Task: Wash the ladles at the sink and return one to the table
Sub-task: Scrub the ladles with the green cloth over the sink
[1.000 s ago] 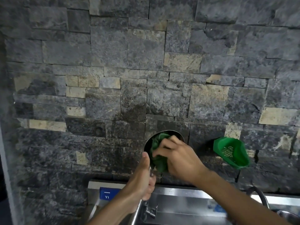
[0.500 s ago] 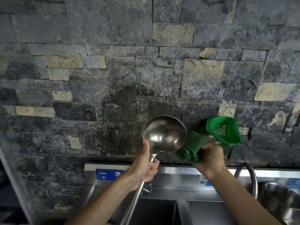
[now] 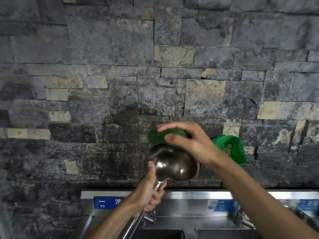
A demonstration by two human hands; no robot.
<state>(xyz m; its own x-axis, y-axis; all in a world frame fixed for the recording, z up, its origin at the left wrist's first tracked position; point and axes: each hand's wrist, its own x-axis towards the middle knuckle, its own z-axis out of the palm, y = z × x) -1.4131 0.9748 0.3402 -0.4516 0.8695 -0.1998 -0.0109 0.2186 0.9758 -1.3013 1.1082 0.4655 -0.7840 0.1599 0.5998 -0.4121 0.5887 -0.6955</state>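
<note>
While the head view is looking at a dark stone wall (image 3: 120, 75) above a steel sink (image 3: 181, 219), the left hand (image 3: 148, 192) is gripping the ladle (image 3: 174, 165) by the top of its handle, fingers curled round the shaft and the thumb lying up against the edge of the bowl. The ladle is being held raised in front of the wall, above the sink's back rim, with the rounded outer side of its bowl facing the camera and the handle running down and to the left toward the basin.

The right hand (image 3: 188, 142) is gripping a green scouring cloth (image 3: 155, 135), fingers curved over it, and is pressing it against the upper rim of the ladle bowl. The right forearm is crossing the frame from the lower right corner.

A green plastic strainer basket (image 3: 231, 149) is hanging on the wall just to the right of the right wrist. A blue label (image 3: 107, 202) is sitting on the sink's back panel, left of the left hand. The rim of a metal bowl (image 3: 303, 216) is showing at the lower right edge
</note>
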